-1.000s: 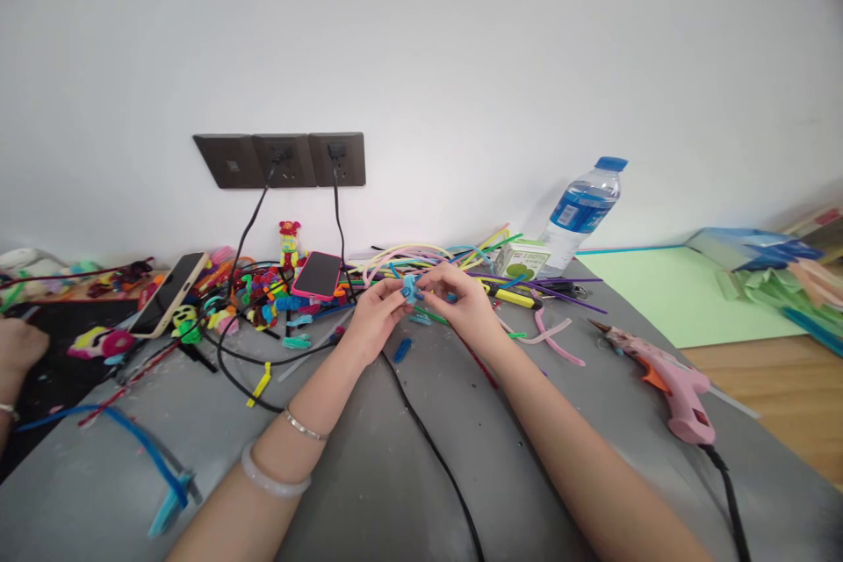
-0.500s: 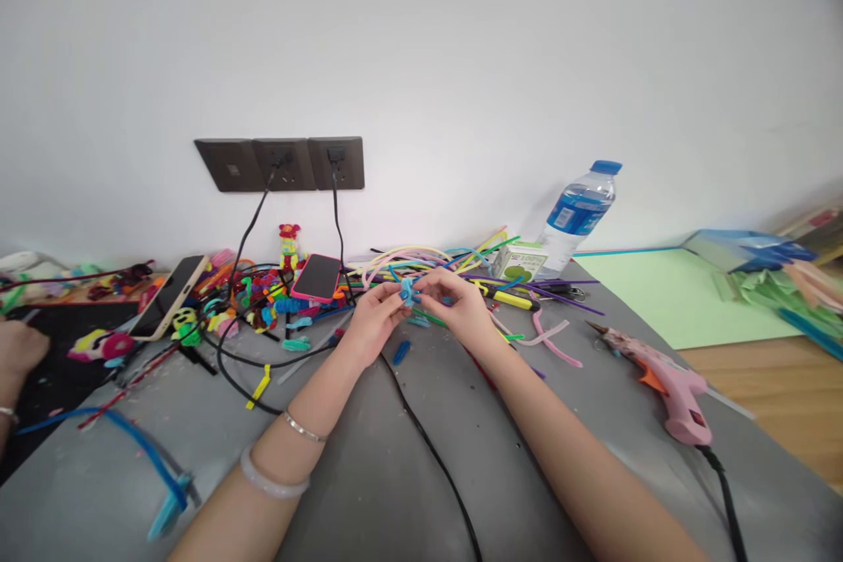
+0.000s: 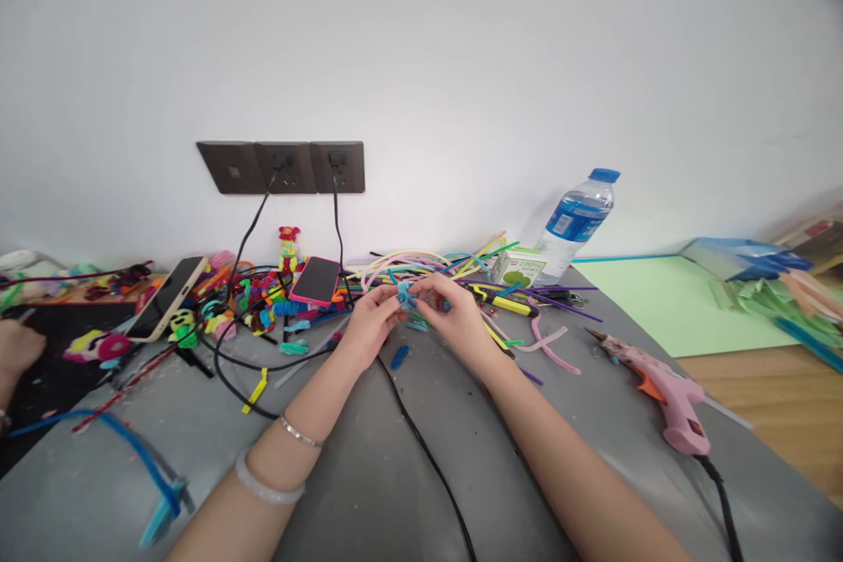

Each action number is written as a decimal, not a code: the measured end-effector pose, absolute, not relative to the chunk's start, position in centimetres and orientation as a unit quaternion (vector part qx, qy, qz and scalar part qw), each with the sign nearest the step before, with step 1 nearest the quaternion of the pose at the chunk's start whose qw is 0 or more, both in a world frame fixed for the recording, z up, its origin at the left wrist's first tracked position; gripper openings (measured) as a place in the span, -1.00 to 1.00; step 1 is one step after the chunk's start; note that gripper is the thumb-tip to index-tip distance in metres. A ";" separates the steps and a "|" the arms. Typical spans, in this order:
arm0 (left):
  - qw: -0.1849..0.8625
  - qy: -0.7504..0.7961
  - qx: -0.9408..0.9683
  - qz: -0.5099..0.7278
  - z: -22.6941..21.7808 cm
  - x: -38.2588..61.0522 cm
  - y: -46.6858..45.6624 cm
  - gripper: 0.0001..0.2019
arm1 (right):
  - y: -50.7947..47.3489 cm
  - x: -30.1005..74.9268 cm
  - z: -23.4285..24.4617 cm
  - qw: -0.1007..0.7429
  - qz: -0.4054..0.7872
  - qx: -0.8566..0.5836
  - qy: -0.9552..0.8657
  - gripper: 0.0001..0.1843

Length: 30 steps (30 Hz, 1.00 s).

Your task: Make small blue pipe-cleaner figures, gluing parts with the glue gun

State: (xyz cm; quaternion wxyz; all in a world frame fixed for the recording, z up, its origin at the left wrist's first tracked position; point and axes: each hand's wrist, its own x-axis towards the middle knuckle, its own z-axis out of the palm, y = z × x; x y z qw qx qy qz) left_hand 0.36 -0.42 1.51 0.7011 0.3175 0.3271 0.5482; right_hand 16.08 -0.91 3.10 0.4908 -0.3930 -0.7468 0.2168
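Between my fingertips is a small fuzzy light-blue piece (image 3: pixel 404 293), which looks like twisted pipe cleaner. My left hand (image 3: pixel 370 323) pinches it from the left, and my right hand (image 3: pixel 451 313) has its fingers closed on it from the other side. Its exact shape is partly covered by the fingers. Below the hands, a short dark-blue fuzzy piece (image 3: pixel 399 357) lies on the grey table (image 3: pixel 356 465). A teal fuzzy piece (image 3: pixel 417 326) lies just under the hands. Behind them spreads a bundle of coloured pipe cleaners (image 3: pixel 421 260).
A pink glue gun (image 3: pixel 659 382) lies at right, near a tilted water bottle (image 3: pixel 576 219) and a yellow cutter (image 3: pixel 506 303). Left are a pink-edged phone (image 3: pixel 316 281), small fuzzy figures (image 3: pixel 288 248) and black cables (image 3: pixel 428 448). Another person's hand (image 3: pixel 19 351) shows at far left.
My fingers have shifted slightly around the light-blue piece, which stays held between both hands. The view has moved a little; the things on the table look unchanged.
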 end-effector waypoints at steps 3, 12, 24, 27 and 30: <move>0.695 0.329 0.325 0.550 1.6 0.4 -0.5 -0.70 | -0.9 16.1 3.1 0.483 0.209 -0.396 -0.753 -0.84; 0.688 0.337 0.333 0.550 1.7 0.4 -0.6 -0.70 | -0.9 16.2 2.9 0.482 0.188 -0.390 -0.762 -0.81; 0.683 0.341 0.329 0.555 1.7 0.5 -0.6 -0.68 | -1.0 16.0 2.8 0.471 0.181 -0.393 -0.769 -0.85; 0.684 0.334 0.331 0.558 1.6 0.5 -0.6 -0.69 | -1.1 16.0 2.8 0.467 0.176 -0.402 -0.768 -0.84; 0.683 0.330 0.333 0.560 1.5 0.5 -0.6 -0.70 | -1.2 16.0 2.9 0.465 0.176 -0.409 -0.765 -0.80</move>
